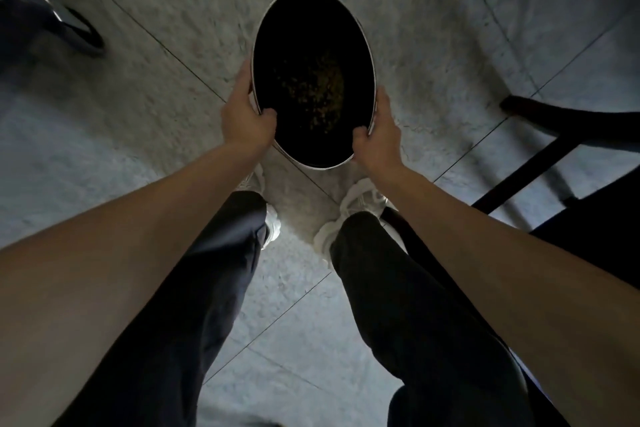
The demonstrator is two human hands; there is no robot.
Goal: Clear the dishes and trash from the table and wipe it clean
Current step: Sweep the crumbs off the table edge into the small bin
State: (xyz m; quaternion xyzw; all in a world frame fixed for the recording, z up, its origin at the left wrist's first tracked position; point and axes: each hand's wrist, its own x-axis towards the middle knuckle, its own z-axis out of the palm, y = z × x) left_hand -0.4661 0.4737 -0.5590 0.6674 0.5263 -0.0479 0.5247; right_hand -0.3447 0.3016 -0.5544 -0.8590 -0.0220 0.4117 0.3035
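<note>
A round bin with a white rim and a dark inside hangs above the floor in front of my feet. Small yellowish crumbs lie at its bottom. My left hand grips the rim on the left side, thumb hooked inside. On the right side of the rim sits my right hand, fingers curled over the edge. Both arms reach straight down and forward. The table is not in view.
I stand on pale marble floor tiles with dark seams. A black chair or table frame rises at the right, close to my right leg. Another person's dark shoe is at the far left.
</note>
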